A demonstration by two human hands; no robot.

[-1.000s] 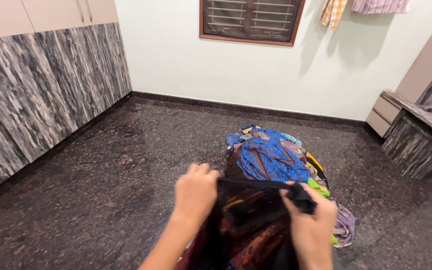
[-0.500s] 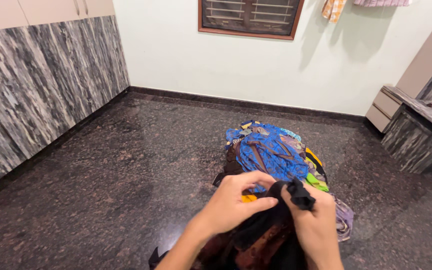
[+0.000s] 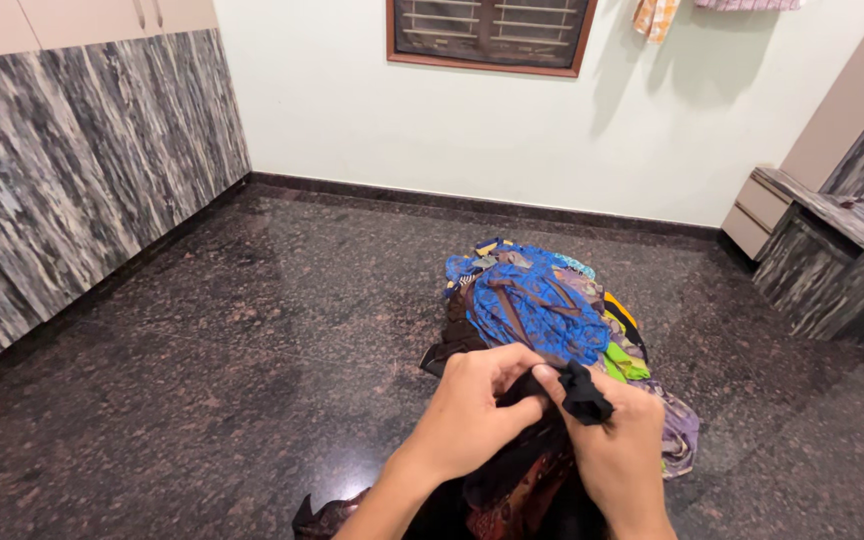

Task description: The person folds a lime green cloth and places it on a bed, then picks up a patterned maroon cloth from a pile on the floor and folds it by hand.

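The left hand (image 3: pixel 472 415) and the right hand (image 3: pixel 617 445) are close together, both pinching one dark garment (image 3: pixel 582 392) above the floor (image 3: pixel 252 340). Just behind them a pile of clothes (image 3: pixel 542 310) lies on the floor, blue cloth on top.

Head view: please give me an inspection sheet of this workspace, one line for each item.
Surface: dark speckled stone floor, polished, with glare.
Job's things: dark garment, pinched at its top edge by both hands, hanging down.
Clutter: pile of clothes on the floor beyond the hands, blue patterned piece on top.
Grippers: left hand and right hand both closed on the dark garment, close together.
Cables: nothing seen.
Surroundings: grey marbled cabinets at left, barred window, stone bench at right.
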